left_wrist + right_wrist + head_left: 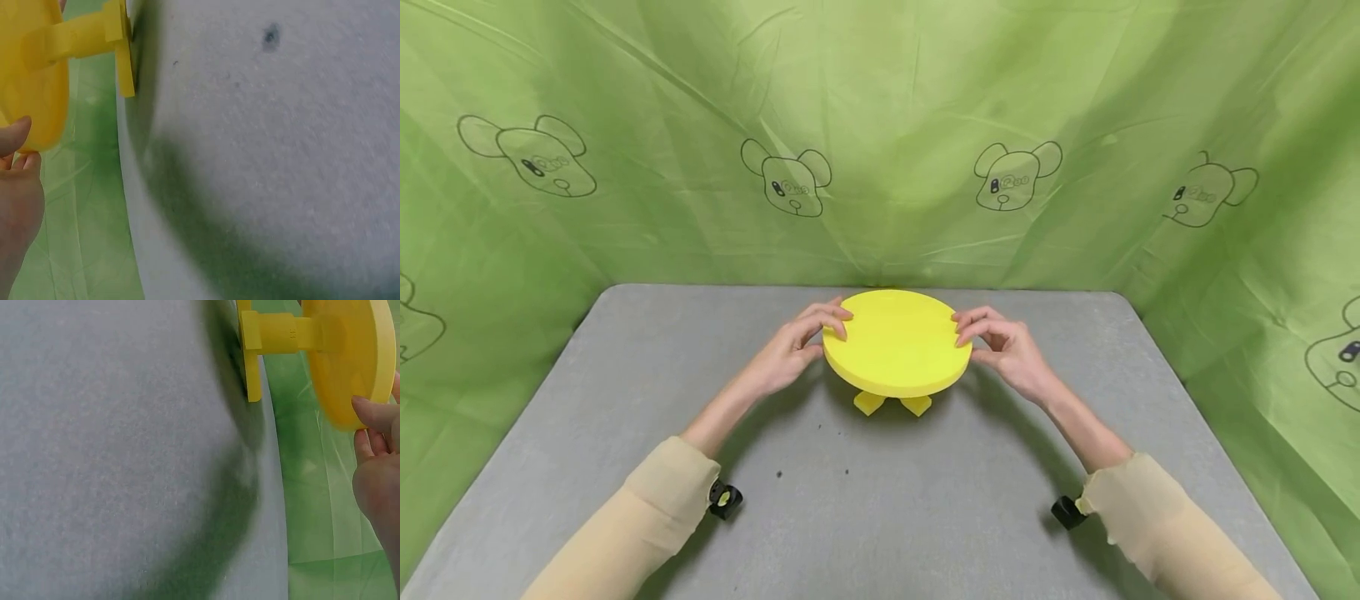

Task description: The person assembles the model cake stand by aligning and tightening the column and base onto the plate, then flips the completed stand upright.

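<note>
Left hand [790, 350] and right hand [1011, 350] each grip opposite rims of a yellow round stand [897, 342] near the grey table's [625, 417] far edge.

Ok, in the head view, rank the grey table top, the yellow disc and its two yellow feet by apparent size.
1. grey table top, largest by far.
2. yellow disc.
3. yellow feet, smallest; the two look alike, so they are not ranked apart.

No readable text, brand or number shows; the green fabric backdrop [880, 125] bears only outlined cartoon bear heads [787, 182].
</note>
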The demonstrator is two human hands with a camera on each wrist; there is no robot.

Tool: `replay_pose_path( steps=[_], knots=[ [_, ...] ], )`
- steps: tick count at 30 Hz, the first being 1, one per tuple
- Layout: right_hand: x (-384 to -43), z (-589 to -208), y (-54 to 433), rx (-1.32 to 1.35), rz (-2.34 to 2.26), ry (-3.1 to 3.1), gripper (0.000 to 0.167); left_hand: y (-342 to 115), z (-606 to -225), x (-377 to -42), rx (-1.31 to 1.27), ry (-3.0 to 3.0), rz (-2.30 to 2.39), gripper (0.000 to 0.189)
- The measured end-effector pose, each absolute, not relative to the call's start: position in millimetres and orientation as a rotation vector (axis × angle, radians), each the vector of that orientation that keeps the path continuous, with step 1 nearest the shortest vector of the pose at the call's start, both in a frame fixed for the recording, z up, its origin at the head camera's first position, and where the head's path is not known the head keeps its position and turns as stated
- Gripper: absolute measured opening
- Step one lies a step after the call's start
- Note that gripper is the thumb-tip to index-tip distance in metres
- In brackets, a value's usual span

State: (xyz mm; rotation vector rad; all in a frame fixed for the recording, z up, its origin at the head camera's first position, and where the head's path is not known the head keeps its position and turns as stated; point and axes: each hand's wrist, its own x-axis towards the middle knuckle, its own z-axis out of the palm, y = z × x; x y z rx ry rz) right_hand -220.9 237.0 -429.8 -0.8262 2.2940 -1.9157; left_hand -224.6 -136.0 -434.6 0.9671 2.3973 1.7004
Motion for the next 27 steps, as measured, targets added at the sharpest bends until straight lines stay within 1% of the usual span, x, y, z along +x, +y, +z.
replay_pose_path(
  steps=[6, 17, 27],
  knots=[
    [-217.3, -430.3, 238.5, -0.899, -1.824, 2.361, 0.024, -138.7, -434.6, -218.0, 1.022, 2.481, 1.591, 0.04],
    [-209.3, -432.1, 237.6, -1.002, -1.68, 2.508, 0.023, -142.2, -435.4, -209.7, 1.012, 2.494, 1.549, 0.04],
    [-200.8, -431.6, 235.0, -1.08, -1.615, 2.598, 0.03, -142.1, -436.1, -206.2, 1.023, 2.502, 1.535, 0.04]
  ],
)
